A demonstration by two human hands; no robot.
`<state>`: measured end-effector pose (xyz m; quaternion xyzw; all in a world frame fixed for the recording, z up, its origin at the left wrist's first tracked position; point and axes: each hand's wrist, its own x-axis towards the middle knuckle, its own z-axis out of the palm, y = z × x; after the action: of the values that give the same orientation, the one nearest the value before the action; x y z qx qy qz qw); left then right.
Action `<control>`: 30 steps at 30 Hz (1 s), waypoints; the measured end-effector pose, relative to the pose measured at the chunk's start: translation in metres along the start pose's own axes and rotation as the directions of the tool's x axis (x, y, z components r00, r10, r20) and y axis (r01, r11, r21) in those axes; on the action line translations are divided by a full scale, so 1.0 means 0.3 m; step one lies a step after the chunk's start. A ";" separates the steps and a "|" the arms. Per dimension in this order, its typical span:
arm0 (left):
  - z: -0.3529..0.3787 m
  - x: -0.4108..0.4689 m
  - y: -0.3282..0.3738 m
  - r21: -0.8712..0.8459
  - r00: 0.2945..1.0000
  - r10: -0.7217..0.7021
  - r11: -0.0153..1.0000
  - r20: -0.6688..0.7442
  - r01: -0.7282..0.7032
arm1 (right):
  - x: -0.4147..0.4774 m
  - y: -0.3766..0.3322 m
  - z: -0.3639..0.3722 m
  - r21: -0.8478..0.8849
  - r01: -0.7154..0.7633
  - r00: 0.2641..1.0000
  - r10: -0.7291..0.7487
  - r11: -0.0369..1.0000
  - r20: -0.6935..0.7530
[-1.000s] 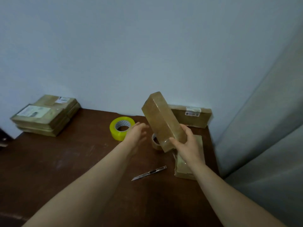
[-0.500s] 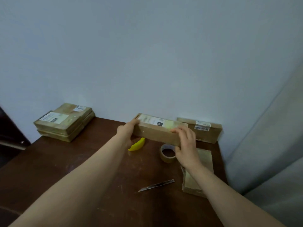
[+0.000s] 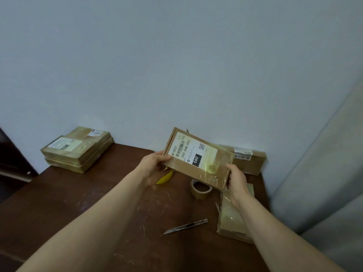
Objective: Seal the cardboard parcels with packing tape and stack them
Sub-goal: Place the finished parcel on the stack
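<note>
Tilted up since a moment ago so its label faces the viewer, the labelled cardboard parcel (image 3: 196,161) hangs above the wooden table (image 3: 78,203), left hand (image 3: 155,166) and right hand (image 3: 236,179) gripping opposite ends; holding it level and steady should make its taped seams easier to check.

Three single cardboard parcels show: the held parcel (image 3: 196,160) between two hands, the left hand (image 3: 155,167) and the right hand (image 3: 235,181), the parcel by the wall (image 3: 249,161), and the flat parcel (image 3: 229,218) on the one table (image 3: 78,203). The pile of parcels (image 3: 76,152) adds more, with two labelled tops visible, but its layers cannot be counted surely. There are two rolls, a yellow tape roll (image 3: 166,177) and a brown tape roll (image 3: 200,191), and one utility knife (image 3: 186,226).
</note>
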<state>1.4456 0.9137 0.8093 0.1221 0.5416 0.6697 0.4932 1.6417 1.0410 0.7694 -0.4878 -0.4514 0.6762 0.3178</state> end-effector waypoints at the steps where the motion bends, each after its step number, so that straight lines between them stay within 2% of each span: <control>1: 0.007 -0.003 0.003 -0.002 1.000 0.006 1.000 0.000 -0.006 | 0.002 0.005 -0.004 0.018 -0.006 1.000 0.007 1.000 -0.006; 5: 0.032 -0.015 0.010 -0.031 0.999 0.040 0.999 0.022 -0.039 | -0.002 0.022 -0.025 0.056 -0.042 0.999 0.042 0.998 -0.004; 9: 0.055 -0.026 0.006 0.140 0.996 0.078 0.987 0.048 -0.084 | -0.003 0.040 -0.049 0.199 -0.233 0.972 0.230 0.952 0.038; 11: 0.071 -0.037 0.002 0.224 0.991 0.077 0.969 0.113 -0.101 | -0.008 0.049 -0.059 0.265 -0.300 0.954 0.295 0.916 0.061; 15: 0.108 -0.044 -0.005 0.356 0.968 0.105 0.916 0.228 -0.184 | -0.023 0.058 -0.070 0.330 -0.336 0.941 0.331 0.882 0.073; 18: 0.121 -0.047 -0.006 0.375 0.950 0.132 0.896 0.283 -0.236 | -0.024 0.054 -0.075 0.353 -0.337 0.940 0.332 0.873 0.077; 21: 0.110 -0.038 -0.009 0.422 0.951 0.181 0.864 0.250 -0.275 | -0.024 0.052 -0.077 0.349 -0.312 0.949 0.308 0.884 0.068; 24: 0.105 -0.023 -0.016 0.510 0.962 0.259 0.819 0.081 -0.264 | -0.024 0.043 -0.066 0.320 -0.259 0.965 0.261 0.911 0.037; 25: 0.101 -0.016 -0.022 0.461 0.968 0.251 0.857 0.012 -0.229 | -0.029 0.038 -0.055 0.290 -0.228 0.973 0.229 0.929 0.032; 27: 0.084 -0.008 -0.023 0.240 0.983 0.131 0.966 -0.126 -0.098 | -0.039 0.022 -0.021 0.210 -0.142 0.990 0.137 0.967 0.039; 28: 0.070 -0.008 -0.020 0.133 0.985 0.062 0.990 -0.160 -0.040 | -0.046 0.013 -0.005 0.193 -0.101 0.994 0.093 0.976 0.050; 30: 0.018 0.004 -0.021 0.050 0.987 -0.032 0.998 -0.154 0.040 | -0.060 -0.007 0.019 0.198 -0.040 0.997 0.025 0.979 0.078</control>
<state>1.4521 0.9177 0.8057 0.0734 0.5976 0.6536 0.4586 1.6420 1.0245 0.7788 -0.4350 -0.3849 0.7411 0.3367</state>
